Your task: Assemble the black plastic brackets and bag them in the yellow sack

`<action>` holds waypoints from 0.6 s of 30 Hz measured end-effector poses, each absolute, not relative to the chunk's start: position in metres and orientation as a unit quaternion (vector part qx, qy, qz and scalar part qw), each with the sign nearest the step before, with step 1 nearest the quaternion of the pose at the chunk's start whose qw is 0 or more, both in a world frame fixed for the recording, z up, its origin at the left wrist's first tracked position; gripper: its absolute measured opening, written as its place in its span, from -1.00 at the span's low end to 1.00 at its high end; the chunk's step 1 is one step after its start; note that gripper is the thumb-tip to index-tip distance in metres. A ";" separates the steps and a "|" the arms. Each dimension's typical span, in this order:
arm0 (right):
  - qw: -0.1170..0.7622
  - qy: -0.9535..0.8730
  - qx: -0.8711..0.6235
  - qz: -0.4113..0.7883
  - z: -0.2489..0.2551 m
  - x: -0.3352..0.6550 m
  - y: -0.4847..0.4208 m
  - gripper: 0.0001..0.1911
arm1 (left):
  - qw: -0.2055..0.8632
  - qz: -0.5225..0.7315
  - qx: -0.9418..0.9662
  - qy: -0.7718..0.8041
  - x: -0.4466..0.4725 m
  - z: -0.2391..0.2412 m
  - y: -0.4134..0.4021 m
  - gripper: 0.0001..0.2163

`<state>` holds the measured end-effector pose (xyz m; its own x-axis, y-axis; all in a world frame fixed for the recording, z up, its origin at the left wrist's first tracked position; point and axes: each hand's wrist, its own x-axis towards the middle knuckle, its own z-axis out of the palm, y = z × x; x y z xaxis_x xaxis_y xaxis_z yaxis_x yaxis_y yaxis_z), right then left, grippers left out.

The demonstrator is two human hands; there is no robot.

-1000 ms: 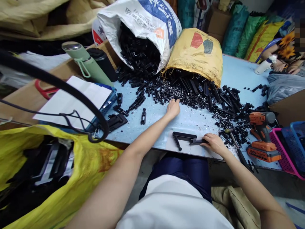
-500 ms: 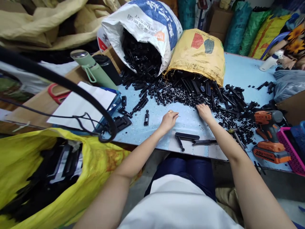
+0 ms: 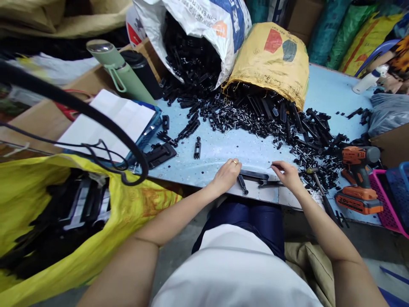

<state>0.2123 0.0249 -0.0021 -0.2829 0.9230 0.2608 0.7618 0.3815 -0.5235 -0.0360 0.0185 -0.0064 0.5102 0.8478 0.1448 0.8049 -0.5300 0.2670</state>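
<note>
At the table's [image 3: 204, 168] near edge, the left hand [image 3: 226, 175] is curling narrowly over the left end of a black bracket [image 3: 255, 175] and holding it flat. The right hand [image 3: 287, 174] is hovering just above the bracket's right end, fingertips pinching a thin pin [image 3: 275, 165]. Beyond, loose black parts [image 3: 255, 117] are spilling from two sacks [image 3: 271, 59].

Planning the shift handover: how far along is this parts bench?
Apparently done: yellow bag at the left holds black assemblies. In hand: left hand on a black frame piece, right hand pinching a small part. Left: big loose heap spilling from the white sack and ochre sack.
</note>
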 end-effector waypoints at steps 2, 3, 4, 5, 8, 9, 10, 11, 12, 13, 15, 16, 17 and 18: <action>0.266 -0.784 -0.530 0.186 0.000 0.209 0.017 -0.73 | 0.082 0.128 0.874 0.461 -0.032 -0.005 0.016 -0.76; 0.263 -0.783 -0.528 0.198 0.001 0.208 0.014 -0.73 | 0.085 0.129 0.883 0.443 -0.031 -0.006 0.015 -0.77; 0.259 -0.783 -0.527 0.205 0.002 0.207 0.012 -0.72 | 0.089 0.130 0.890 0.427 -0.030 -0.006 0.015 -0.77; 0.255 -0.784 -0.526 0.207 0.002 0.207 0.010 -0.72 | 0.092 0.135 0.892 0.422 -0.029 -0.008 0.014 -0.76; 0.234 -0.793 -0.525 0.199 0.005 0.209 0.007 -0.73 | 0.099 0.177 0.859 0.470 -0.030 -0.017 0.015 -0.77; 0.225 -0.798 -0.524 0.193 0.005 0.209 0.007 -0.74 | 0.101 0.197 0.845 0.487 -0.030 -0.021 0.015 -0.79; 0.216 -0.804 -0.522 0.185 0.006 0.210 0.006 -0.74 | 0.103 0.217 0.835 0.495 -0.030 -0.027 0.015 -0.80; 0.207 -0.809 -0.520 0.177 0.006 0.210 0.005 -0.75 | 0.103 0.234 0.829 0.498 -0.030 -0.032 0.014 -0.82; 0.197 -0.815 -0.518 0.168 0.006 0.209 0.005 -0.74 | 0.100 0.248 0.825 0.497 -0.030 -0.037 0.013 -0.82; 0.189 -0.821 -0.515 0.160 0.006 0.209 0.004 -0.74 | 0.093 0.258 0.823 0.497 -0.030 -0.042 0.012 -0.82; 0.174 -0.830 -0.510 0.147 0.006 0.207 0.003 -0.74 | 0.072 0.264 0.822 0.500 -0.030 -0.050 0.009 -0.81; 0.168 -0.834 -0.507 0.141 0.005 0.207 0.003 -0.73 | 0.059 0.262 0.824 0.499 -0.030 -0.053 0.007 -0.79; 0.163 -0.837 -0.505 0.134 0.005 0.207 0.003 -0.73 | 0.048 0.258 0.827 0.497 -0.031 -0.054 0.006 -0.78; 0.159 -0.840 -0.504 0.125 0.004 0.207 0.002 -0.73 | 0.038 0.254 0.831 0.493 -0.032 -0.055 0.004 -0.77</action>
